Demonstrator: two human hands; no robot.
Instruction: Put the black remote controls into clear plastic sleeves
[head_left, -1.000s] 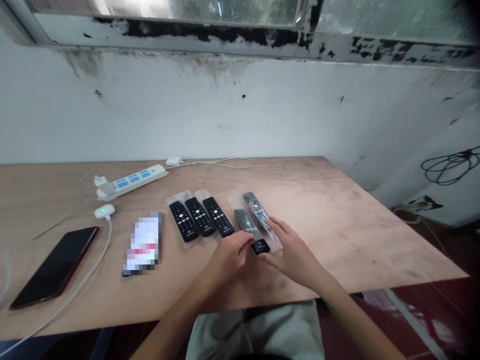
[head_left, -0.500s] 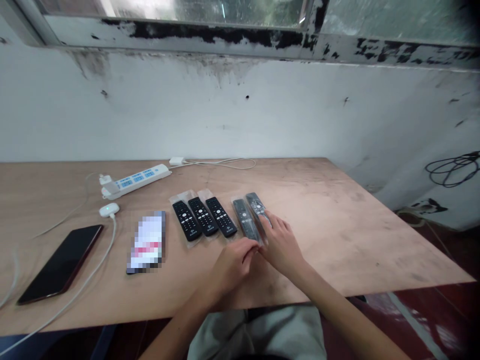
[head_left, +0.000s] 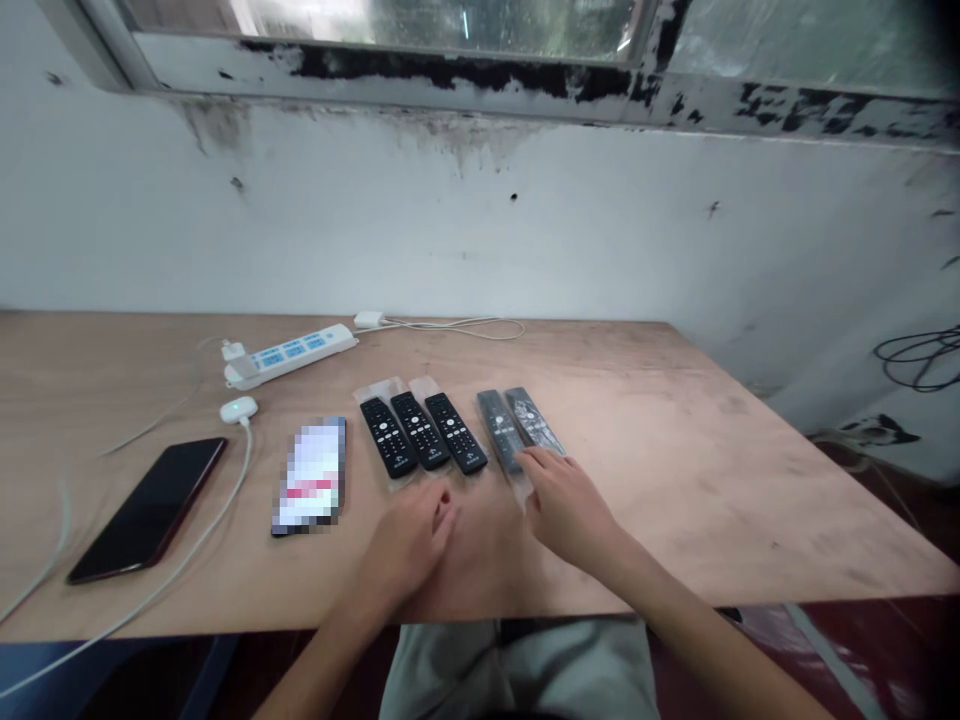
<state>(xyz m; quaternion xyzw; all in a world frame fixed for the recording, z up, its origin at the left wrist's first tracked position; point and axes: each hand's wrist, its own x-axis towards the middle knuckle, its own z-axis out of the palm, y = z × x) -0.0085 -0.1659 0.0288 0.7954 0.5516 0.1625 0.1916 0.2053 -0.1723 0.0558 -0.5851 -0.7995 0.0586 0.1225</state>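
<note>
Resting at the near ends of two plastic-sleeved remote controls (head_left: 500, 430), the person's right hand (head_left: 566, 500) has its fingers bent downward; whether they pinch anything cannot be told. The left hand (head_left: 409, 530) is apart from it, loosely curled, its inside hidden from view. Just beyond the left hand, three black remote controls (head_left: 420, 430) lie slanted side by side on the wooden surface (head_left: 675, 480), clear plastic (head_left: 381, 388) showing around their ends. Left of them lies a smartphone (head_left: 311, 475) with a bright, pixelated screen, then a dark-screened smartphone (head_left: 146, 510), a white cable (head_left: 241, 487) curving between the two. Farther back, a white power strip (head_left: 300, 352) lies near the stained wall (head_left: 450, 240).
</note>
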